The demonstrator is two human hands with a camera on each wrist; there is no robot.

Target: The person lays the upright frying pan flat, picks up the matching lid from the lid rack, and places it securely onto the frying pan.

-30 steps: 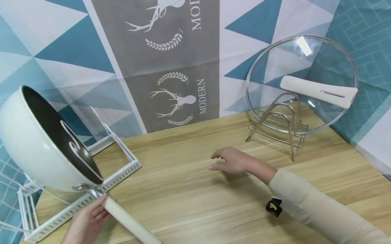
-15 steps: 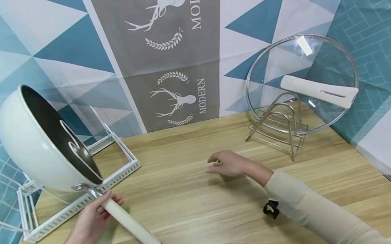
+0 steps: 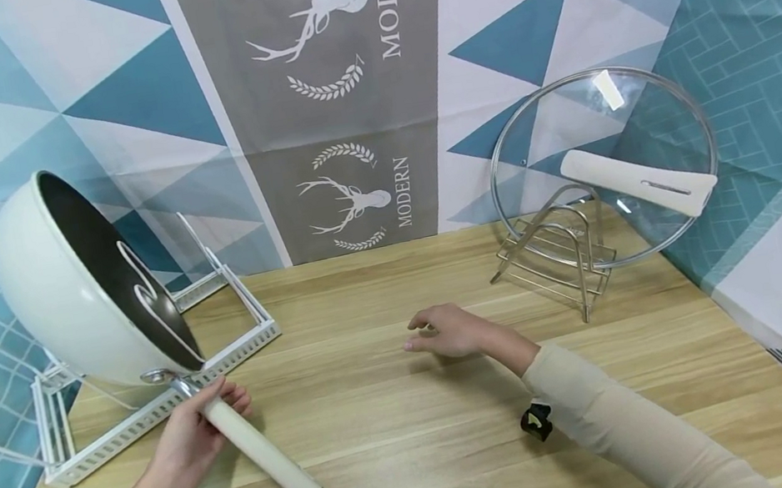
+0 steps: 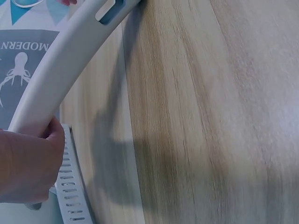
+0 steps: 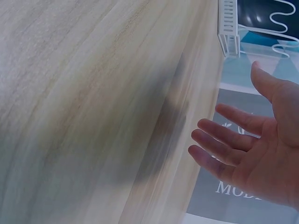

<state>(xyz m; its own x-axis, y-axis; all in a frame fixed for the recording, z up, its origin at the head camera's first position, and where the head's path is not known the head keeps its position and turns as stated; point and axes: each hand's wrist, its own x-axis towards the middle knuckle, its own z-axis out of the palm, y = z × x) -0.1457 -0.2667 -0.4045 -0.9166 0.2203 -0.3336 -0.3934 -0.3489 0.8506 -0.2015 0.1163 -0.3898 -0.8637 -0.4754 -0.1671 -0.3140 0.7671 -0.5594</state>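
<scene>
A white wok [image 3: 56, 286] with a dark inside stands tilted on its side in a white wire rack [image 3: 124, 436] at the left. Its cream handle [image 3: 267, 456] points down toward the front of the table. My left hand [image 3: 192, 438] grips that handle near the metal joint, thumb on top and fingers beneath. In the left wrist view the fingers wrap round the handle [image 4: 56, 70], which has a slot near its end. Over the middle of the table my right hand [image 3: 445, 331] hovers with relaxed fingers and holds nothing; the right wrist view shows its fingers spread [image 5: 229, 140].
At the back right, a glass lid [image 3: 539, 171] with a white grip [image 3: 640, 181] stands upright in a metal wire stand [image 3: 577, 250]. Behind the wooden table [image 3: 422, 450] hangs a patterned cloth [image 3: 342, 116].
My right hand has drifted a little to the left. On the wok's handle, my left hand has shifted slightly right, with its fingers reaching farther round. The wok stays in the rack.
</scene>
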